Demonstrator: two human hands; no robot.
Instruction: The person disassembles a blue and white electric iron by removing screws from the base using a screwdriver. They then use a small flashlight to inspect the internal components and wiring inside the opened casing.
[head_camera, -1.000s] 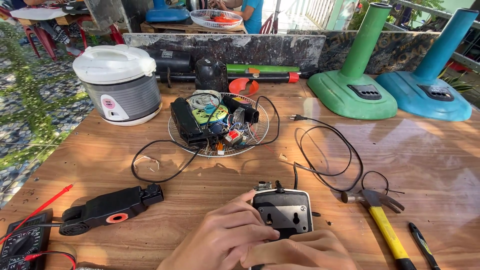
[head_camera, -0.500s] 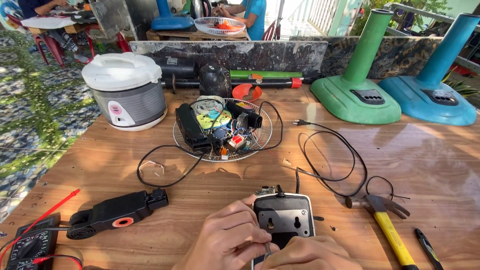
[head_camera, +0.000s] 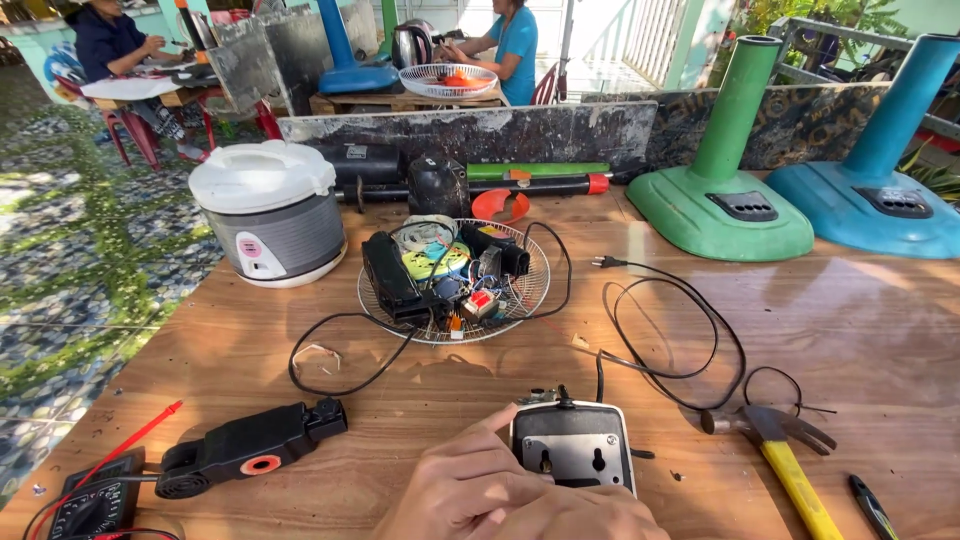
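A small grey boxy device with a metal plate (head_camera: 575, 445) lies on the wooden table at the near edge, a black power cord (head_camera: 668, 330) running from its top. My left hand (head_camera: 465, 485) rests against its left side, fingers on the plate's lower left corner. My right hand (head_camera: 580, 515) lies over its bottom edge; only the top of that hand shows. A wire fan grille (head_camera: 530, 290) further back holds several black parts, coloured wires and a small circuit board.
A white and grey rice cooker (head_camera: 270, 210) stands at the left. Green fan base (head_camera: 725, 195) and blue fan base (head_camera: 870, 190) stand at the right. A yellow-handled hammer (head_camera: 785, 450), a black plastic housing (head_camera: 245, 450) and a multimeter (head_camera: 95, 505) lie near. People sit behind.
The view has tilted up a little and the device sits lower in it. Both hands stay on the device, with the fingers shifted slightly.
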